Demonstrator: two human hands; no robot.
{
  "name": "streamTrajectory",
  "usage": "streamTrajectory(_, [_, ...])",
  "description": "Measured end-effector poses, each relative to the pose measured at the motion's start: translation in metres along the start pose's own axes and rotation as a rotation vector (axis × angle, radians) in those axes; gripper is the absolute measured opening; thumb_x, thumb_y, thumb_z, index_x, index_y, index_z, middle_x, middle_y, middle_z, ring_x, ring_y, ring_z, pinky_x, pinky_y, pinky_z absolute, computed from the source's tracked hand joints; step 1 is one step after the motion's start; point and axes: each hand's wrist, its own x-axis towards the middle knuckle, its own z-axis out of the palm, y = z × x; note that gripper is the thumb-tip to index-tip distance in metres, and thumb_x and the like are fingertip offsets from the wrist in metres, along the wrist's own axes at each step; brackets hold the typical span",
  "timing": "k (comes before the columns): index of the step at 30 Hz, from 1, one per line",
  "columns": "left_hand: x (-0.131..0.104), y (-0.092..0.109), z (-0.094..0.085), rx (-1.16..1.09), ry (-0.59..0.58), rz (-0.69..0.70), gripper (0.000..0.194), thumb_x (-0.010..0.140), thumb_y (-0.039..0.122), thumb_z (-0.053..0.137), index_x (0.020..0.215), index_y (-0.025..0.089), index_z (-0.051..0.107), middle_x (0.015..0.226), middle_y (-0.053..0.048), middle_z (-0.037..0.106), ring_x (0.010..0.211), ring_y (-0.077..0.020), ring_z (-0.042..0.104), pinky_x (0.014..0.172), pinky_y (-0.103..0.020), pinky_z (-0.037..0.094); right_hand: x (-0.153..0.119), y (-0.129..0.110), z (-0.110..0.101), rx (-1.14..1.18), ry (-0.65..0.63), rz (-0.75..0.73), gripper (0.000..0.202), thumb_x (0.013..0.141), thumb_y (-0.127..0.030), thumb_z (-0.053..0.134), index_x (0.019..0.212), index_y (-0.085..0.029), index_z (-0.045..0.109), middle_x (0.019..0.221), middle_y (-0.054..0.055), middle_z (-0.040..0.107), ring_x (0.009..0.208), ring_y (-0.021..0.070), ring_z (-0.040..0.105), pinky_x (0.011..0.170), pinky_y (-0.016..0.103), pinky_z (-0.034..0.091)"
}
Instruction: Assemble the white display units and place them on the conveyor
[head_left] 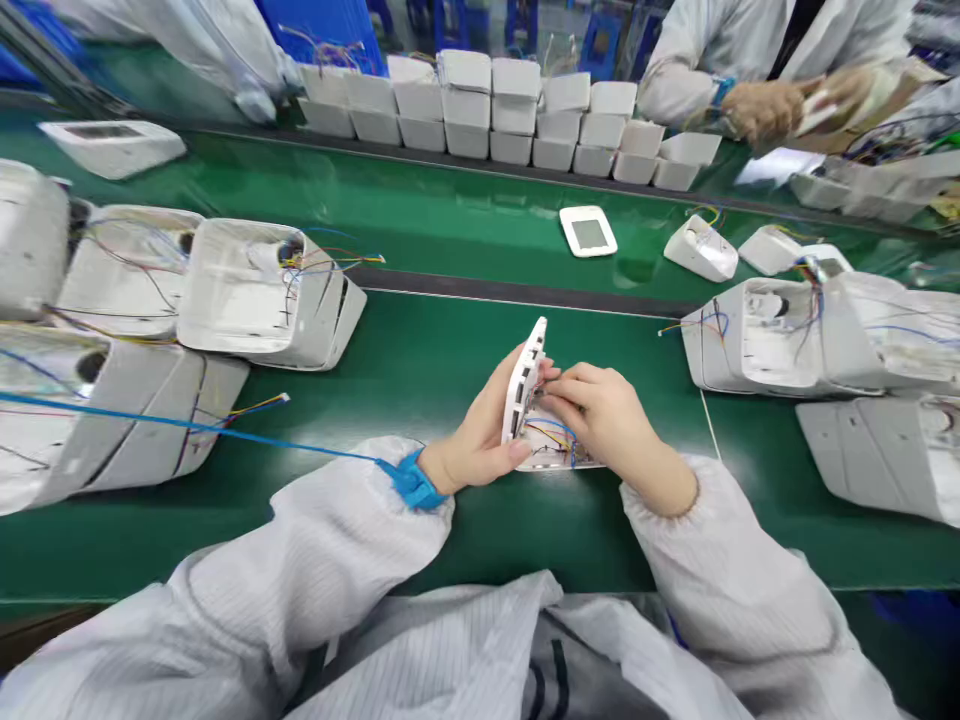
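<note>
Fingers of your right hand are bunching over coloured wires
Your left hand is gripping the white slotted panel, tilting it beside the open white housing resting on the green workbench; your right fingertips are hiding whatever they may be pinching

The table is green, the housings are white, and the wrist strap is of blue colour.
</note>
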Motion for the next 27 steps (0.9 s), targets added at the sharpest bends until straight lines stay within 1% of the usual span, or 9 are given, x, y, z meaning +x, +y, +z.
streamTrajectory(5, [0.0019,0.0019,0.0025,0.004,0.055,-0.069,0.078,0.085,0.055,0.061,0.149,0.023,0.031,0.144,-0.016,0.043,0.132,-0.0355,0.046,0.114,-0.055,0.034,-0.0024,0.0011,0.0007,0.010,0.032,-0.012,0.019,0.095,-0.027,0.057,0.093,-0.021,0.075,0.091,0.005,0.071,0.083,0.0177,0.063,0.071,0.031,0.042])
streamTrajectory(8, [0.0036,0.0039,0.0020,0.029,0.053,-0.078,0.072,0.085,0.055,0.060,0.144,0.021,0.040,0.142,-0.015,0.045,0.128,-0.0346,0.049,0.113,-0.054,0.036,-0.0024,-0.0001,0.0014,0.022,0.061,-0.028,0.021,0.095,-0.026,0.055,0.092,-0.019,0.075,0.090,0.006,0.071,0.082,0.0184,0.062,0.073,0.031,0.044])
streamTrajectory(10, [0.0041,0.0047,0.0012,0.036,0.043,-0.078,0.069,0.086,0.053,0.059,0.144,0.021,0.041,0.141,-0.015,0.047,0.128,-0.0340,0.049,0.113,-0.054,0.036,-0.0019,-0.0018,0.0015,0.009,0.064,-0.042,0.023,0.095,-0.024,0.054,0.090,-0.018,0.075,0.087,0.006,0.071,0.081,0.0189,0.061,0.073,0.031,0.045])
streamTrajectory(14, [0.0039,0.0049,-0.0004,0.032,0.030,-0.106,0.072,0.085,0.055,0.059,0.144,0.020,0.041,0.141,-0.016,0.049,0.129,-0.0345,0.050,0.113,-0.054,0.036,-0.0009,-0.0046,0.0015,-0.046,0.050,-0.040,0.025,0.096,-0.025,0.052,0.090,-0.019,0.075,0.084,0.006,0.070,0.078,0.0194,0.060,0.071,0.032,0.045])
streamTrajectory(16, [0.0039,0.0052,-0.0009,0.037,0.018,-0.099,0.072,0.085,0.055,0.059,0.145,0.020,0.041,0.143,-0.016,0.049,0.129,-0.0346,0.050,0.113,-0.053,0.037,-0.0008,-0.0050,0.0015,-0.059,0.038,-0.026,0.024,0.096,-0.025,0.052,0.091,-0.019,0.075,0.084,0.006,0.071,0.078,0.0196,0.060,0.070,0.032,0.045])
streamTrajectory(20, [0.0043,0.0065,-0.0011,0.079,-0.012,-0.055,0.076,0.086,0.053,0.059,0.150,0.021,0.033,0.146,-0.016,0.047,0.131,-0.0339,0.049,0.113,-0.053,0.036,-0.0007,-0.0043,0.0009,-0.052,0.013,-0.016,0.025,0.096,-0.026,0.053,0.090,-0.019,0.076,0.085,0.007,0.070,0.078,0.0191,0.060,0.070,0.032,0.044])
streamTrajectory(23, [0.0043,0.0068,-0.0011,0.104,-0.020,-0.057,0.082,0.085,0.053,0.060,0.153,0.021,0.027,0.147,-0.016,0.046,0.132,-0.0340,0.048,0.114,-0.053,0.036,-0.0007,-0.0039,0.0001,-0.039,0.002,-0.007,0.026,0.096,-0.027,0.052,0.089,-0.019,0.076,0.084,0.006,0.070,0.076,0.0181,0.060,0.069,0.031,0.044])
streamTrajectory(27, [0.0039,0.0063,-0.0010,0.071,-0.010,-0.062,0.082,0.086,0.051,0.060,0.154,0.022,0.025,0.148,-0.016,0.044,0.132,-0.0338,0.048,0.114,-0.052,0.035,-0.0008,-0.0033,0.0002,-0.020,-0.002,-0.008,0.025,0.096,-0.025,0.053,0.087,-0.019,0.075,0.084,0.006,0.069,0.078,0.0176,0.060,0.071,0.030,0.043])
